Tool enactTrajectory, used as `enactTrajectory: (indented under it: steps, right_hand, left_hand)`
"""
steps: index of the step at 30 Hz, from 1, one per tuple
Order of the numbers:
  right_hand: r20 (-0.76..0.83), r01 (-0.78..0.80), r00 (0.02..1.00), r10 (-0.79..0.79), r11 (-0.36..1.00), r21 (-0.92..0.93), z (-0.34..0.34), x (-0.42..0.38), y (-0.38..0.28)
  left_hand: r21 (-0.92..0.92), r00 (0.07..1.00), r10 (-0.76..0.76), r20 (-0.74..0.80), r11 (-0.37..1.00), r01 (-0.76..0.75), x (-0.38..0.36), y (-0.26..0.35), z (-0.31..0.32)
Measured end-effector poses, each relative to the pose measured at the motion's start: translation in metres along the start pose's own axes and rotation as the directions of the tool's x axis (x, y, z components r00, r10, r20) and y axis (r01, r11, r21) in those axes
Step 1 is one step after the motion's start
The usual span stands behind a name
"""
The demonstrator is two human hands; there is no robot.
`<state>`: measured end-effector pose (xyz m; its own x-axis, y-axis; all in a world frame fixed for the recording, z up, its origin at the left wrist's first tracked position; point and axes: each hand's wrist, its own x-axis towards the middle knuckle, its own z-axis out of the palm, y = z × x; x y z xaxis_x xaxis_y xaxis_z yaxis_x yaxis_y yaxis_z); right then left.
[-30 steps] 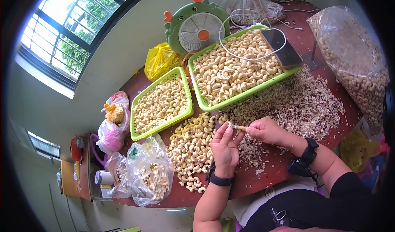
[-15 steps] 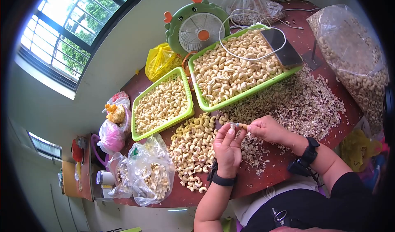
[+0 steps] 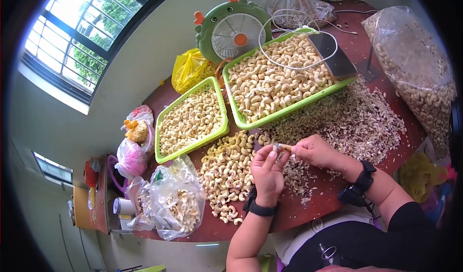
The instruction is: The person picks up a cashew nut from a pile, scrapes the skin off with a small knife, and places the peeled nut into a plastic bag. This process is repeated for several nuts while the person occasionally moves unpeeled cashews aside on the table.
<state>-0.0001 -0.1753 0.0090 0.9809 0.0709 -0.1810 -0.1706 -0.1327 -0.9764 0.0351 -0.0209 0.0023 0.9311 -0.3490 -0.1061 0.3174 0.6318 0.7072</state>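
Observation:
My left hand point(image 3: 268, 173) is turned palm up, its thumb and fingertips pinched on a small pale piece that looks like a cashew nut, mostly hidden by the fingers. My right hand point(image 3: 314, 150) grips the light-brown handle of a small knife point(image 3: 285, 147), whose short tip meets the left fingertips. Just left of my hands, a pile of cashew nuts point(image 3: 226, 175) lies on the red table. Behind and to the right of them spreads a heap of peeled skins point(image 3: 359, 120).
A large green basket point(image 3: 289, 116) and a smaller green basket point(image 3: 193, 147) hold cashews. A phone point(image 3: 333, 55) with a white cable lies on the large one. Behind are a green fan point(image 3: 239, 28) and a yellow bag point(image 3: 190, 71). Plastic bags point(image 3: 177, 199) point(image 3: 410, 55) flank the table.
The view has shifted very slightly. Both hands stay together in nearly the same place, with only small finger movement at the knife tip.

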Motion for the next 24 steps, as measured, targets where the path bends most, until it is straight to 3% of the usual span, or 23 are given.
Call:
enactTrajectory:
  steps: [6, 11, 24]
  right_hand:
    - [-0.058, 0.051, 0.997, -0.049, 0.998, 0.04, -0.001, 0.002, 0.002]
    - [0.037, 0.022, 0.999, -0.024, 0.999, 0.035, 0.0, 0.005, 0.007]
    - [0.062, 0.018, 0.998, -0.021, 0.999, 0.051, 0.002, 0.003, 0.005]
  left_hand:
    - [-0.028, 1.0, 0.012, -0.008, 1.0, -0.012, 0.002, -0.003, 0.001]
    - [-0.07, 0.999, -0.032, -0.035, 0.997, 0.029, 0.004, 0.001, -0.002]
    - [-0.055, 0.998, -0.044, -0.034, 0.998, 0.042, 0.003, 0.006, -0.001]
